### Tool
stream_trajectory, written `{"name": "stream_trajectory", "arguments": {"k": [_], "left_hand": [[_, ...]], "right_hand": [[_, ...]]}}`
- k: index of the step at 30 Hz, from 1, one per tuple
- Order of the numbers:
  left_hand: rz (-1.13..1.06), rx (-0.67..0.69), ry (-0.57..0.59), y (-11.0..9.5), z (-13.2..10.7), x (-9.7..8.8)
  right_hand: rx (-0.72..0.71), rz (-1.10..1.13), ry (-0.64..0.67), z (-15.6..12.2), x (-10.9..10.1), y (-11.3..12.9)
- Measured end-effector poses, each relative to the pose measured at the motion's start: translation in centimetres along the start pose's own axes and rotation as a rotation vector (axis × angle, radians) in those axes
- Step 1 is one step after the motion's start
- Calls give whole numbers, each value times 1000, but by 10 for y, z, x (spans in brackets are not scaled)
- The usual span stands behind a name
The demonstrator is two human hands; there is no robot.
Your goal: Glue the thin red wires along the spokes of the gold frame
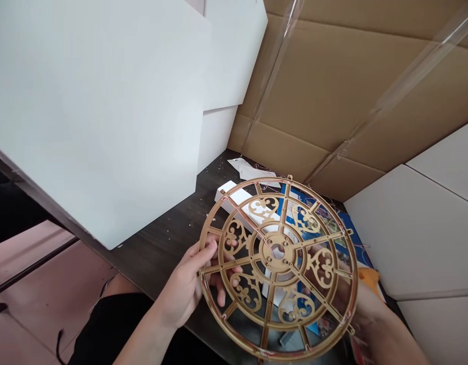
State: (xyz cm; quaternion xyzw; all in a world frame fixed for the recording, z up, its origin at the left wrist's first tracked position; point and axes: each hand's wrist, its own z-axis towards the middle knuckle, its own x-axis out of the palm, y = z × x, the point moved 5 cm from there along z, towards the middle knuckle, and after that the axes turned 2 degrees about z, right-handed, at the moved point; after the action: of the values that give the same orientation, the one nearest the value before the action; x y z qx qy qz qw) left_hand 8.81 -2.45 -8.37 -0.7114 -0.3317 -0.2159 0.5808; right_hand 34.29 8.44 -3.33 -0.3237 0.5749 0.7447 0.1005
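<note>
A round gold lattice frame [267,247], like an ornamental wheel with spokes, scrollwork and a hub with a central hole, is held tilted before me. Thin red and clear wire runs along its rim and down one spoke to the hub. My left hand [186,286] grips the left rim, thumb in front and fingers spread behind the openwork. On the other side, my right hand [342,291] is behind the right part of the frame, blurred and partly covered by it. Whether its fingers close on anything cannot be made out.
A dark table [158,235] lies below, with white scraps and a white box [232,195]. Blue printed packaging [346,223] and an orange item [368,279] are at right. White panels [105,111], white boxes [435,228] and a cardboard wall [333,86] surround the spot.
</note>
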Motion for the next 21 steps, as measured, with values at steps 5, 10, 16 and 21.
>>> {"name": "stream_trajectory", "arguments": {"k": [5, 10, 16, 21], "left_hand": [[19, -1, 22, -2, 0, 4], [88, -9, 28, -9, -6, 10], [136, 16, 31, -8, -5, 10], [120, 33, 30, -5, -5, 8]], "right_hand": [[191, 183, -88, 15, -29, -11], [145, 143, -354, 14, -58, 16], [-283, -364, -183, 28, -27, 80], [-457, -571, 17, 38, -4, 99]]}}
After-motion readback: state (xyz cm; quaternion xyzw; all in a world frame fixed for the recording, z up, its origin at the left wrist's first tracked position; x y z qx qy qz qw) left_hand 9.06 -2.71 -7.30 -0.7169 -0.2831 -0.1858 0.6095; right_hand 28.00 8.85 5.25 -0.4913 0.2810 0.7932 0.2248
